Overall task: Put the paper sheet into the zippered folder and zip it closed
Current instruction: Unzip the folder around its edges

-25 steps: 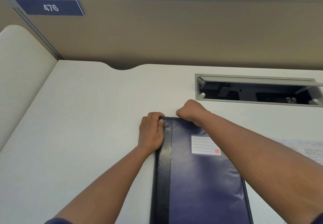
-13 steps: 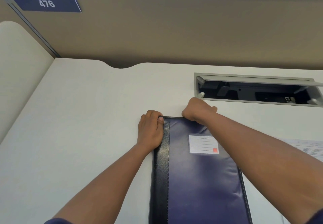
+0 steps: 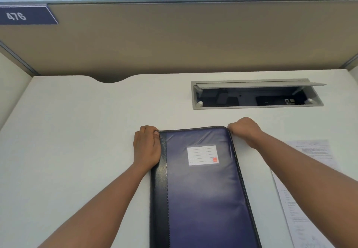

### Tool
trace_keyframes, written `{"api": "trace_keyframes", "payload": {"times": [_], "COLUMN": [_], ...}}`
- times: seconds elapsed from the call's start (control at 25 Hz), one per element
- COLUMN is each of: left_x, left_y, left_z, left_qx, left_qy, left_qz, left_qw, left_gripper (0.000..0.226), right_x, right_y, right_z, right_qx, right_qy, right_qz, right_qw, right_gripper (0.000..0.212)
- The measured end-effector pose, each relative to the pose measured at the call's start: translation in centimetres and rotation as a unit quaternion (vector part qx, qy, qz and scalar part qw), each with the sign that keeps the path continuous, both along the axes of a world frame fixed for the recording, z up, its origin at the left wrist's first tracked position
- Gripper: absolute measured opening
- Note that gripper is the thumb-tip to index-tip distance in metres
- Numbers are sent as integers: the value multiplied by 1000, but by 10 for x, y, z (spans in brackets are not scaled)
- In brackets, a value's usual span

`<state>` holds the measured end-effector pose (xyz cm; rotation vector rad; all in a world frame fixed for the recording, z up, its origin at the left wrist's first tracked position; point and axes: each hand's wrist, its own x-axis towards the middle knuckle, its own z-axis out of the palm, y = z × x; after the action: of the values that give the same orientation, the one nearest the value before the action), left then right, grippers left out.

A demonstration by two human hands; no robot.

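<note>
Left of centre, the left hand [image 3: 148, 147] clamps the spine corner of the zippered folder [image 3: 205, 189], its fingers [image 3: 150, 129] curled over the top edge with the thumb on the black strip. That is the anchor, and if it slackens the whole folder will likely skate across the white surface [image 3: 77, 151] when the other hand pulls.

Centre frame, the folder lies flat and shut, dark blue with a white label [image 3: 202, 155], running off the bottom of the frame.

Just right of it, at the folder's upper right corner, the right hand [image 3: 245, 129] is clenched; it looks to be pinching the zipper pull, though the pull itself is hidden and I cannot tell for sure. Corners are where a slider tends to bind: pull at the wrong angle round that bend and it may jam or slip from the fingers.

Far right, partly under the right forearm, the paper sheet [image 3: 306, 180] lies flat on the surface beside the folder, not in it. So here is the big risk: if the arm sweeps down that side, it could drag, crease or push the sheet off. And which way the zip is travelling is unclear.
</note>
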<state>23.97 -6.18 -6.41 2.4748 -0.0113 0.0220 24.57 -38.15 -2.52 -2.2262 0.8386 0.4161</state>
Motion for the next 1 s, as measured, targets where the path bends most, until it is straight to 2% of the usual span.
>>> {"api": "trace_keyframes", "payload": {"times": [0.16, 0.28, 0.36, 0.48, 0.56, 0.68, 0.84, 1.0], "left_x": [9, 16, 18, 21, 22, 27, 32, 37], "left_y": [-10, -35, -60, -99, -121, -139, -142, -143], "left_z": [12, 25, 31, 31, 28, 25, 19, 19], "left_qx": [92, 132, 155, 136, 101, 50, 34, 35], "left_qy": [14, 6, 12, 29, 41, 75, 94, 85], "left_qz": [1, -83, -139, -193, -206, -190, -164, -150], "left_qw": [996, 988, 978, 971, 972, 978, 981, 984], "left_gripper": [23, 22, 24, 28, 27, 19, 18, 18], "right_x": [-19, -30, -35, -40, -42, -42, -54, -95], "right_y": [-13, -20, -21, -24, -24, -23, -24, -27], "right_z": [-5, -6, -9, -16, -22, -26, -28, -24], "right_qx": [10, 45, 67, 67, 31, -25, -104, -126], "right_qy": [-40, -74, -91, -112, -131, -158, -207, -228], "right_qz": [72, 126, 149, 156, 158, 170, 235, 304], "right_qw": [997, 988, 982, 979, 978, 972, 944, 916], "right_gripper": [3, 27, 23, 22, 20, 8, 11, 11]}}
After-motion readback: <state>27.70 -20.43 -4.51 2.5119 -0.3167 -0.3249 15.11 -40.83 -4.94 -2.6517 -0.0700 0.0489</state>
